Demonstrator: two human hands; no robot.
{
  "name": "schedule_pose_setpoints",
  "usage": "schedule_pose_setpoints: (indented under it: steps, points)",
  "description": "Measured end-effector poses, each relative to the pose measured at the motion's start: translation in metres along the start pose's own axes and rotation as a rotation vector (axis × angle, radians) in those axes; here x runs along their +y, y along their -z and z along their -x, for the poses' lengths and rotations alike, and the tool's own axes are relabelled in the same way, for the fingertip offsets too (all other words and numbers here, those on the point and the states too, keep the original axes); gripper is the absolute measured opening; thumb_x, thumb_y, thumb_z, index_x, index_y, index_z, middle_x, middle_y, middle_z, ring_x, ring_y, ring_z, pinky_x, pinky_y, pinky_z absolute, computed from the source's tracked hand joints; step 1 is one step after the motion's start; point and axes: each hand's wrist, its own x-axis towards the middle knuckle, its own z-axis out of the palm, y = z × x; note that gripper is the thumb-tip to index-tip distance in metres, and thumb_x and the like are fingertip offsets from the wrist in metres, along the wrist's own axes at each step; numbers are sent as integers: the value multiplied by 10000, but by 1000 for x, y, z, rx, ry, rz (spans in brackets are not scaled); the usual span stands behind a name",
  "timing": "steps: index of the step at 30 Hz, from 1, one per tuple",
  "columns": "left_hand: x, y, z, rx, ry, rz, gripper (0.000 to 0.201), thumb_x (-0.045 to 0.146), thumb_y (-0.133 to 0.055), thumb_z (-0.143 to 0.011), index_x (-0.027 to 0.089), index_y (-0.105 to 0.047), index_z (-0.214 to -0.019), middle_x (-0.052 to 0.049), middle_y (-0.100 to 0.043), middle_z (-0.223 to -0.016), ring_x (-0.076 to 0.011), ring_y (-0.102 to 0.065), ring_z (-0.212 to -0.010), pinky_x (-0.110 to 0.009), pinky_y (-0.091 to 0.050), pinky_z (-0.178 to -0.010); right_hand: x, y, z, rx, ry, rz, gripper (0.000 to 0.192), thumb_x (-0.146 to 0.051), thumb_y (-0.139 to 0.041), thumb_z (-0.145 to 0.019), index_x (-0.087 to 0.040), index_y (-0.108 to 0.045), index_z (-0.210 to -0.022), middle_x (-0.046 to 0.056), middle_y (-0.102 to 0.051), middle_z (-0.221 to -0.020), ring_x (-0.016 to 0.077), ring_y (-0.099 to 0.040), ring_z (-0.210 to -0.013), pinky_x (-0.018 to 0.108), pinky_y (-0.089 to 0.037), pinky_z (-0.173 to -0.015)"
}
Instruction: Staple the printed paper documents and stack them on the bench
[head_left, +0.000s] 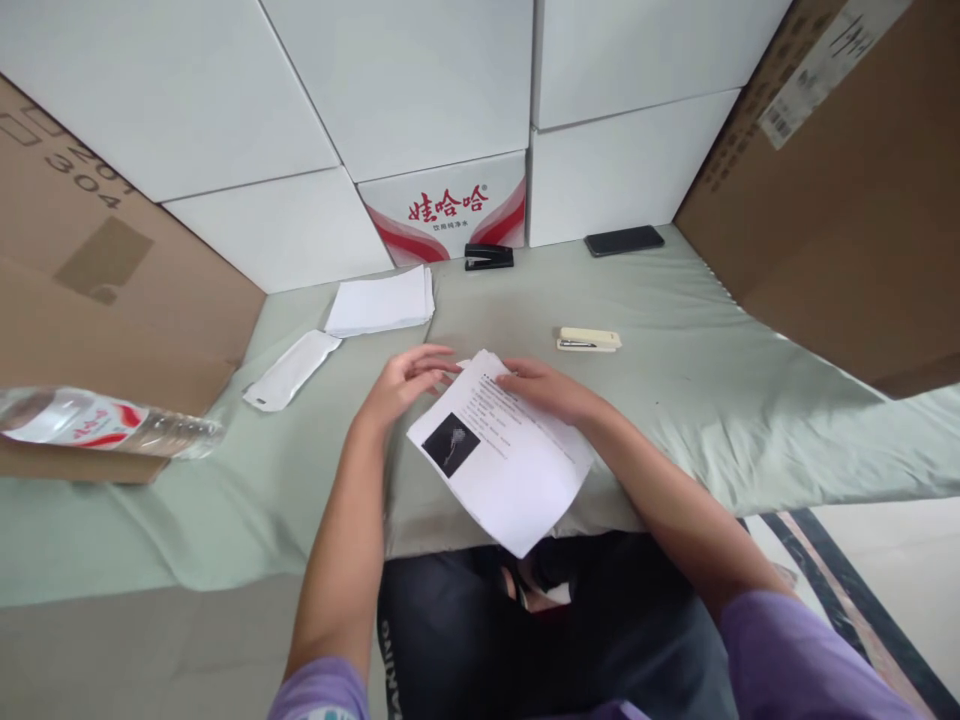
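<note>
Printed paper sheets [517, 470], with lines of text and a dark picture, are tilted over the front edge of the cloth-covered surface. My right hand [551, 390] grips their upper right edge, thumb on top and the other fingers hidden beneath. Close to the upper left edge is my left hand [409, 385], its fingers spread apart and holding nothing. A cream stapler [589, 340] lies beyond my right hand. Farther back, a black stapler [489, 257] rests against a white box with red lettering.
A stack of white paper [382, 300] and a white sealed pouch [292, 370] lie at the left on the green cloth [675, 330]. A water bottle [105, 422] is at far left. A black phone [624, 241] lies back right. Brown cartons [847, 200] and white boxes [420, 80] wall the surface.
</note>
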Motion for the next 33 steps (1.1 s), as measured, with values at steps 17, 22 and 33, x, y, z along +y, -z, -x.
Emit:
schedule_pose_setpoints:
  steps: [17, 22, 33]
  points:
    - [-1, -72, 1, 220, -105, -1156, 239, 360, -531, -902, 222, -721, -858, -74, -759, -818, -243, -689, -768, -330, -391, -646, 14, -14, -9, 73, 70, 697, 192, -178, -438, -969, -165, -612, -888, 92, -713, -1001, 195, -633, -919, 302, -440, -815]
    - [0, -77, -2, 265, 22, -829, 149, 286, -544, -848, 229, -658, -770, -10, -667, -697, -177, -594, -673, -294, -376, -641, 22, -19, -10, 70, 117, 711, 201, -166, -429, -960, -170, -624, -911, 93, -723, -1033, 196, -640, -918, 297, -446, -802]
    - [-8, -70, -7, 68, -3, -473, 265, 211, -461, -819, 202, -725, -835, 14, -622, -675, -162, -547, -659, -280, -384, -626, 28, -19, -11, 62, 150, 692, 448, -135, -417, -949, -218, -605, -1347, 108, -663, -1351, 272, -623, -1216, 408, -468, -1008]
